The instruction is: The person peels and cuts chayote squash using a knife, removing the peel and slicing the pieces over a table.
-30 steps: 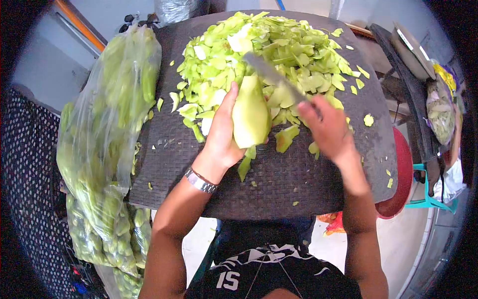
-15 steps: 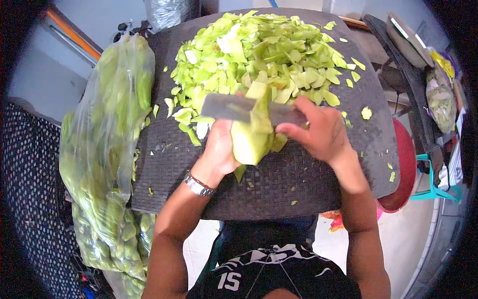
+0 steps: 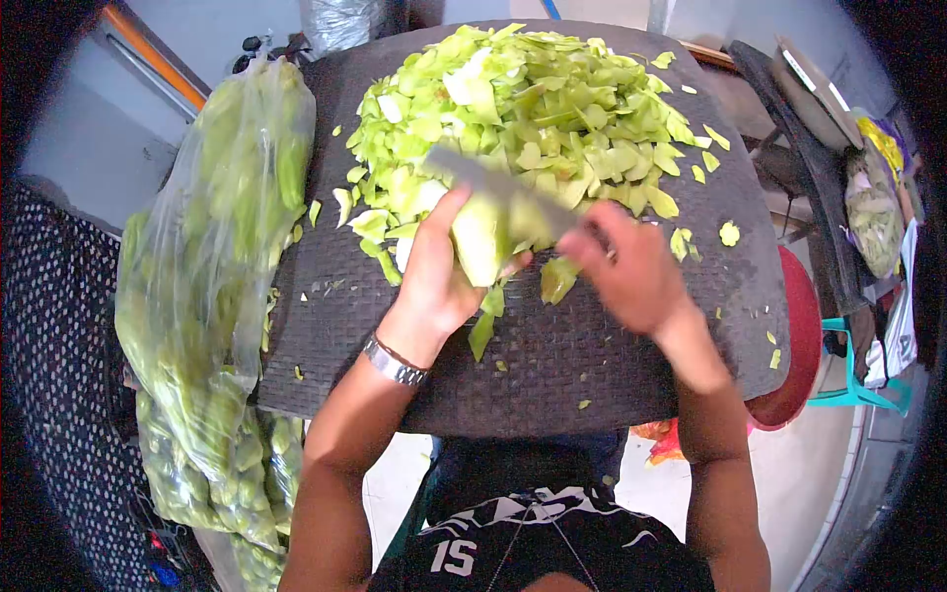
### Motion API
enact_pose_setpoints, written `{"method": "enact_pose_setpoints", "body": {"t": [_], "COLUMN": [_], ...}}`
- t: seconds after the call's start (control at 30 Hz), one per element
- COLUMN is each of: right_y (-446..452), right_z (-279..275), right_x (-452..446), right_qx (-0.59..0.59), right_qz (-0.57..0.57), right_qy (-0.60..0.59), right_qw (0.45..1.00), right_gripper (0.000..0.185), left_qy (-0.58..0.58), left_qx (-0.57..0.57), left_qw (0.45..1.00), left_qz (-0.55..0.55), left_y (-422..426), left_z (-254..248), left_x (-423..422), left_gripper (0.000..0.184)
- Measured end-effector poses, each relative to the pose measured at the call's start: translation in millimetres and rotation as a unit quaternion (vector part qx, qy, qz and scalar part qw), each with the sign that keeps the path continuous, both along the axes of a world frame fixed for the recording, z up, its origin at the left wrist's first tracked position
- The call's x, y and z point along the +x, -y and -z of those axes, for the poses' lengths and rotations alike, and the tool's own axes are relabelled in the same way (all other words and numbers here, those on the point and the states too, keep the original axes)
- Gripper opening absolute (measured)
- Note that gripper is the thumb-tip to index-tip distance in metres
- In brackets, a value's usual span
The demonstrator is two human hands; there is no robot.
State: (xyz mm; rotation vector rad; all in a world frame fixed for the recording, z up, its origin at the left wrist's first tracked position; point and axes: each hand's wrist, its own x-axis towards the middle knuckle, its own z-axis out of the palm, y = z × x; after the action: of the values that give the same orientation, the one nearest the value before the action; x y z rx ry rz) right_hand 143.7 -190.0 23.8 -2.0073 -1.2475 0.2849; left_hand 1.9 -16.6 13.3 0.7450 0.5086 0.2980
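My left hand (image 3: 439,261) is wrapped round a pale green, partly peeled fruit or vegetable (image 3: 480,242), whose exact kind I cannot tell. In my right hand (image 3: 636,271) is a knife (image 3: 483,180) with a broad, flat blade. Motion blurs the blade, which slants across the top of the green piece, tip toward the upper left. Strips of green peel (image 3: 481,335) hang or lie just below my left hand. Directly beyond both hands spreads a large heap of thin green peelings (image 3: 552,109) on the dark woven-pattern table (image 3: 395,395).
Along the table's left side stands a clear plastic bag (image 3: 212,257) full of long green produce, with more bagged produce below. A red basin (image 3: 799,335) and a turquoise stool (image 3: 853,380) are at the right. Loose scraps dot the tabletop.
The knife has tilted more steeply and moved up, and my right hand has shifted slightly right and down. A loose peel that covered the green piece is off its front.
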Motion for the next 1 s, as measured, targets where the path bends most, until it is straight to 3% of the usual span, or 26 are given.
{"method": "enact_pose_setpoints", "body": {"t": [0.07, 0.2, 0.4, 0.57, 0.6, 0.7, 0.8, 0.93, 1.0], "right_y": [-1, -6, -8, -7, -7, -5, -4, -2, -3], "right_z": [1, 12, 15, 14, 13, 16, 6, -6, -3], "right_x": [-28, -48, -46, -27, -18, 20, 21, -17, -30], "right_qx": [0.026, -0.001, 0.011, 0.01, 0.01, -0.054, -0.027, 0.001, 0.027], "right_qz": [-0.083, -0.082, -0.06, -0.027, -0.015, 0.099, 0.107, -0.016, -0.046], "right_qy": [0.068, 0.173, 0.196, 0.129, 0.102, -0.02, -0.027, 0.014, 0.069], "right_qw": [0.994, 0.981, 0.979, 0.991, 0.995, 0.993, 0.993, 1.0, 0.996], "right_gripper": [0.058, 0.065, 0.065, 0.061, 0.059, 0.055, 0.052, 0.054, 0.057], "left_qy": [-0.023, -0.01, 0.025, 0.067, 0.062, 0.087, 0.044, 0.049, 0.047], "left_qx": [-0.025, -0.027, -0.038, -0.066, -0.054, -0.013, 0.001, -0.05, -0.061], "left_qw": [0.999, 0.999, 0.998, 0.995, 0.992, 0.996, 0.999, 0.994, 0.996], "left_qz": [0.007, -0.023, -0.039, -0.04, -0.092, 0.019, -0.02, -0.082, -0.041], "left_y": [-3, 2, 5, 4, -5, -10, -4, 2, 4], "left_z": [-3, 6, 10, 5, 23, 2, -5, 9, 3], "left_x": [-4, -1, 2, -3, 2, -9, -6, -6, -3], "left_gripper": [0.049, 0.053, 0.053, 0.051, 0.048, 0.047, 0.05, 0.054, 0.055]}}
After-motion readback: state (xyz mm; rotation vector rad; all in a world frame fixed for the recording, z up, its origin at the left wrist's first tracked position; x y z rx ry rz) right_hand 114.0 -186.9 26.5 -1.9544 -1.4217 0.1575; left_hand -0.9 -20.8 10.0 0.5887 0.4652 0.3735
